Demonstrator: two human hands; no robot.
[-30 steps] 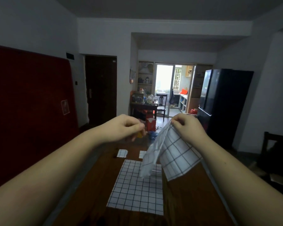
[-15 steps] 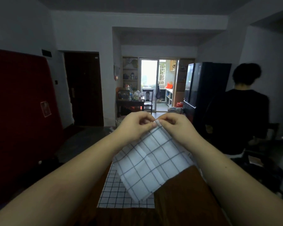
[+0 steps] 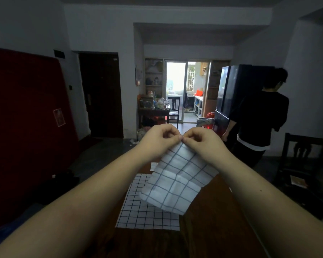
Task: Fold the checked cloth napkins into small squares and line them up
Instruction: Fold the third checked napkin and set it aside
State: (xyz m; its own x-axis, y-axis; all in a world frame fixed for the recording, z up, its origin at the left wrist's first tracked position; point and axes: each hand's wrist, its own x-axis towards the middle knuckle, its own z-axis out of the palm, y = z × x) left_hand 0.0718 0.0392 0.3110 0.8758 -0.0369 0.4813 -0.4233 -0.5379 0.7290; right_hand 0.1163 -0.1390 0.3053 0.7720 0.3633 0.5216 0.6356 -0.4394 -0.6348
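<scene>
A white checked napkin [image 3: 177, 180] hangs in the air over the dark wooden table [image 3: 209, 233]. My left hand [image 3: 159, 139] and my right hand [image 3: 201, 141] both pinch its top corner, fingertips touching each other. The cloth droops below them with visible creases. Flat on the table underneath lies a second, finer-checked napkin [image 3: 138, 213], spread open. A small folded checked square [image 3: 154, 166] peeks out at the far end of the table, mostly hidden by the held cloth.
A red panel [image 3: 26, 127] leans against the left wall. A person in black [image 3: 257, 118] stands at the right by a dark fridge [image 3: 229, 90]. A dark chair [image 3: 304, 161] stands to the table's right.
My left hand came over and took hold of the napkin's top corner beside my right hand. The view swung right, bringing the person in black into sight.
</scene>
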